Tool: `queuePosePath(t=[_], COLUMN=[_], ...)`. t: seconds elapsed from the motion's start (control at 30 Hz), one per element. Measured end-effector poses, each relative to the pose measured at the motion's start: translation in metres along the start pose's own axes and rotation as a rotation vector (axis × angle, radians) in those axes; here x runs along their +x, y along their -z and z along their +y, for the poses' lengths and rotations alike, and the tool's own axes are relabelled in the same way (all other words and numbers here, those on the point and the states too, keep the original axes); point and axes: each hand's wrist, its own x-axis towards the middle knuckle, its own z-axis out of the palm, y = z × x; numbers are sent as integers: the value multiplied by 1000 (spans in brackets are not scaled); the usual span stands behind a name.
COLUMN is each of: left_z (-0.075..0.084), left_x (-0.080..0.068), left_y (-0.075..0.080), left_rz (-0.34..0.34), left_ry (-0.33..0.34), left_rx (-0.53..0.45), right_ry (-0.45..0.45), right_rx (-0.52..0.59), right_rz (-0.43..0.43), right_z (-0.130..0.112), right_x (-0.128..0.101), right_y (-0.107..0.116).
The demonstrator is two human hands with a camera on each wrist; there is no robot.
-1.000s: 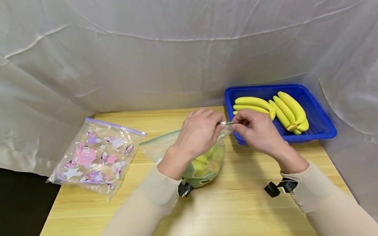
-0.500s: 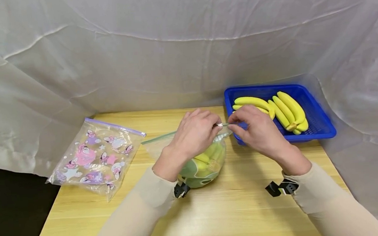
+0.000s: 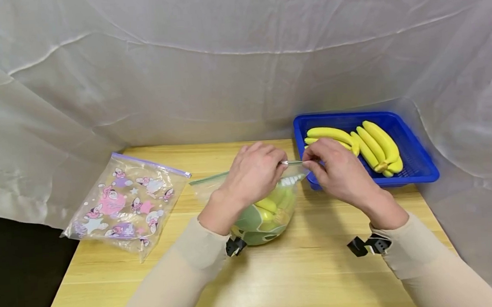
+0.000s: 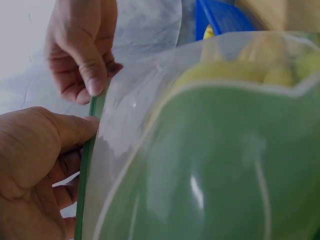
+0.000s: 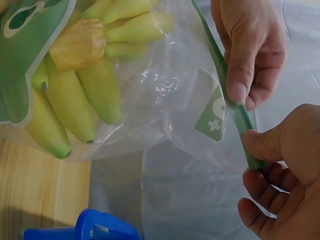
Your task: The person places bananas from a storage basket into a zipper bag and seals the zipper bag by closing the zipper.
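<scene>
Pinching one zip bag: left hand; right hand; two bunches basketed.

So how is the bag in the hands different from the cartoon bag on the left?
The green bag holds bananas and is pinched at its zip strip by the left hand and right hand; the cartoon bag lies untouched. One has green print, the other pink figures. Both are see-through zip bags on the table.
</scene>
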Motion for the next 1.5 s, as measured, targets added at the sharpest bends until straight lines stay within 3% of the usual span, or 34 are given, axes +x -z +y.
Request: queuePosePath(t=[0.13, 0.27, 0.57, 0.8, 1.27, 1.5], left_z=[-4, -6, -5, -4, -17, -22], left_x=[-1, -2, -4, -4, -13, -14], left_y=[2, 3, 3, 1, 7, 11], left_rz=[-18, -26, -28, -37, -50, -26], left_ry=[19, 20, 9, 8, 60, 59], left_rx=[8, -1, 3, 2, -9, -12], right_ry=[-77, -100, 48, 65, -77, -100], right_rx=[16, 21, -11, -14, 10, 11], right_rz=[-21, -58, -37, -14, -46, -70], right_z=[3, 4, -4, -6, 5, 4], right_x=[-2, -1, 7, 7, -2, 2], right_y=[4, 5, -4, -10, -4, -1])
